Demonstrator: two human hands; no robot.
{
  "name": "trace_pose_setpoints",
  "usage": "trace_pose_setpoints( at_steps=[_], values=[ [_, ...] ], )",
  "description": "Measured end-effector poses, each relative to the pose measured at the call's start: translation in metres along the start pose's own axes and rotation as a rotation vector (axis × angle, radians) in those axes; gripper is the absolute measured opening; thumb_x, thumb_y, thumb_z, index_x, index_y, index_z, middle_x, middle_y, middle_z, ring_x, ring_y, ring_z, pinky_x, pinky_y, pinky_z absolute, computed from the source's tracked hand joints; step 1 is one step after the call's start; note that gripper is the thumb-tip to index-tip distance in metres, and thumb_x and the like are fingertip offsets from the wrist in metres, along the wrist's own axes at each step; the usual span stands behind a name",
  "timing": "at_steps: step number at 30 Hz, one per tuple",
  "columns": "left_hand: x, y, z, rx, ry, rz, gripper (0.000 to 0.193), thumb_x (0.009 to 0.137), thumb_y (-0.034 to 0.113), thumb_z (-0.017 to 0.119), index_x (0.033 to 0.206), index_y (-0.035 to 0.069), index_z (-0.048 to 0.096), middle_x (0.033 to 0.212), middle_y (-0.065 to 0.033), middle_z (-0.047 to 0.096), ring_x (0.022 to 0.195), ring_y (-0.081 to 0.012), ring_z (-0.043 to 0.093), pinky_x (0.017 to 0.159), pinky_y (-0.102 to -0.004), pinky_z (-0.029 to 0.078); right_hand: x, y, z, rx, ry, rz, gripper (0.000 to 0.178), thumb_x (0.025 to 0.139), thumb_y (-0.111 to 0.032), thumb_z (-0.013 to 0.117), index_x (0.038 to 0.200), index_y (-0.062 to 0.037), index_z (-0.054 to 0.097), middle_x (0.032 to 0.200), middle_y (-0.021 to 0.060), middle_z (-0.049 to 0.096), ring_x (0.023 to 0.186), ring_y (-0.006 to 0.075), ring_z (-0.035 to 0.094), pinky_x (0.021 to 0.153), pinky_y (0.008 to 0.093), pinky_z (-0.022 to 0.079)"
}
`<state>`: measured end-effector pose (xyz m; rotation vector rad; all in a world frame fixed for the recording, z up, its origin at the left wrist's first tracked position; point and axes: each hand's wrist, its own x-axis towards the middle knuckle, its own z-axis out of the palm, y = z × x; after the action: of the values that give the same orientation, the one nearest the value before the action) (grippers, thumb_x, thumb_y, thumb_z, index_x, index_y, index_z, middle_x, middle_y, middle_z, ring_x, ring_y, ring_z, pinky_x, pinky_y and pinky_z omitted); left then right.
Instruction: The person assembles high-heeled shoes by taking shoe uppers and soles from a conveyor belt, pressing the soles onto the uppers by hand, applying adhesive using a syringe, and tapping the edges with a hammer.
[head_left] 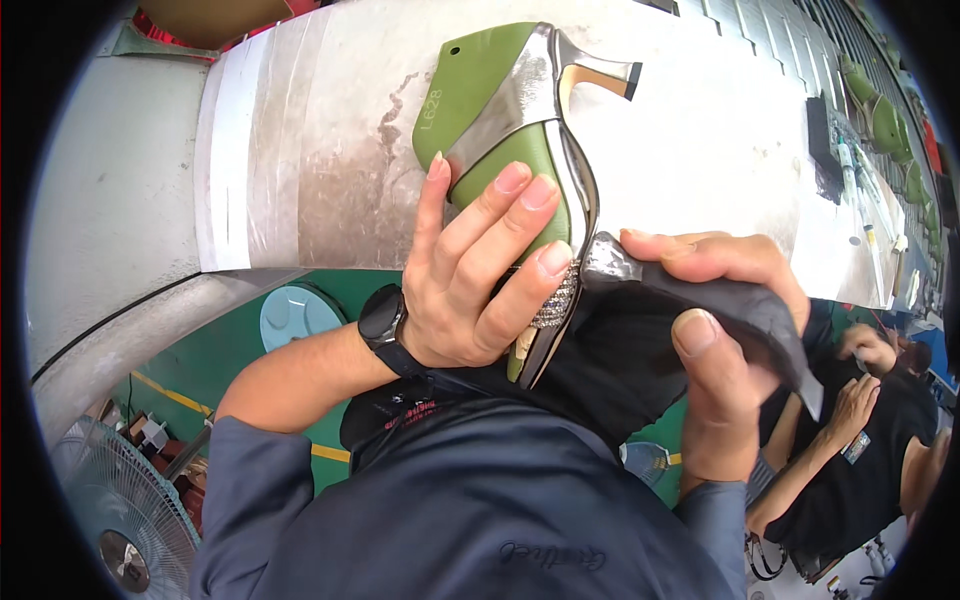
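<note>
Here, your left hand (465,270) gripped the shoe (542,155) — heel (598,78) away, toe (516,364) toward you — while your right hand (725,382) held the dark strip (735,299) beside its sole (586,190).

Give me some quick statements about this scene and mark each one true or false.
1. The left hand has its fingers on a heeled shoe. True.
2. The right hand is empty. False: it holds a dark, bent piece.
3. A dark watch is worn on the left wrist. True.
4. The shoe's heel juts toward the picture's left. False: it juts right.
5. A fan stands at the picture's lower left. True.
6. The floor is red. False: it is green, with yellow lines.
</note>
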<state>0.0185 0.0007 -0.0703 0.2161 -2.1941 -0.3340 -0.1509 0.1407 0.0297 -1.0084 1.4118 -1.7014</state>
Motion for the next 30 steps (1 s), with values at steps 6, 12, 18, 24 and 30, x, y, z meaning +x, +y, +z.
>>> trace_pose_setpoints(
  at_steps=[6, 12, 18, 24, 30],
  values=[
    [0.0, -0.001, -0.005, 0.012, -0.011, 0.01, 0.036, 0.104, 0.02, 0.06, 0.138, 0.012, 0.051, 0.141, -0.0173, 0.062, 0.131, -0.0337, 0.062, 0.117, -0.067, 0.036, 0.014, -0.025, -0.004, -0.44, -0.374, -0.124, 0.032, 0.084, -0.008, 0.076, 0.11, 0.0076, 0.064, 0.107, 0.0287, 0.073, 0.103, 0.0383, 0.073, 0.093, 0.045, 0.058],
    [0.002, -0.001, -0.001, 0.019, 0.034, 0.015, 0.035, 0.103, 0.016, 0.061, 0.137, 0.01, 0.053, 0.138, -0.0166, 0.065, 0.129, -0.0329, 0.063, 0.116, -0.0651, 0.038, 0.014, -0.036, 0.01, -0.558, -0.428, -0.165, 0.035, 0.072, -0.001, 0.079, 0.105, 0.0076, 0.067, 0.102, 0.0265, 0.074, 0.097, 0.0381, 0.076, 0.086, 0.0432, 0.061],
    [0.003, 0.001, 0.001, 0.003, 0.051, 0.009, 0.037, 0.101, 0.014, 0.064, 0.136, 0.009, 0.054, 0.14, -0.0164, 0.064, 0.131, -0.0331, 0.062, 0.117, -0.0646, 0.037, -0.013, -0.03, 0.026, -0.524, -0.34, -0.188, 0.033, 0.067, -0.002, 0.08, 0.097, 0.0075, 0.07, 0.092, 0.0242, 0.075, 0.09, 0.0372, 0.077, 0.083, 0.0429, 0.063],
    [0.002, 0.002, -0.005, -0.017, 0.002, -0.013, 0.037, 0.1, 0.014, 0.064, 0.135, 0.009, 0.055, 0.143, -0.0159, 0.062, 0.132, -0.0325, 0.061, 0.119, -0.0636, 0.034, -0.055, -0.021, 0.031, -0.276, -0.105, 0.025, 0.038, 0.075, 0.004, 0.08, 0.111, 0.0073, 0.069, 0.109, 0.0285, 0.074, 0.104, 0.0366, 0.076, 0.094, 0.0403, 0.06],
    [0.002, 0.001, -0.004, -0.03, -0.015, -0.029, 0.035, 0.103, 0.018, 0.06, 0.137, 0.01, 0.054, 0.14, -0.0146, 0.063, 0.132, -0.0316, 0.061, 0.116, -0.0677, 0.036, -0.025, -0.013, 0.023, -0.328, 0.068, -0.035, 0.035, 0.083, 0.003, 0.075, 0.116, 0.0079, 0.064, 0.117, 0.0298, 0.073, 0.111, 0.0326, 0.074, 0.098, 0.039, 0.057]
  ],
)
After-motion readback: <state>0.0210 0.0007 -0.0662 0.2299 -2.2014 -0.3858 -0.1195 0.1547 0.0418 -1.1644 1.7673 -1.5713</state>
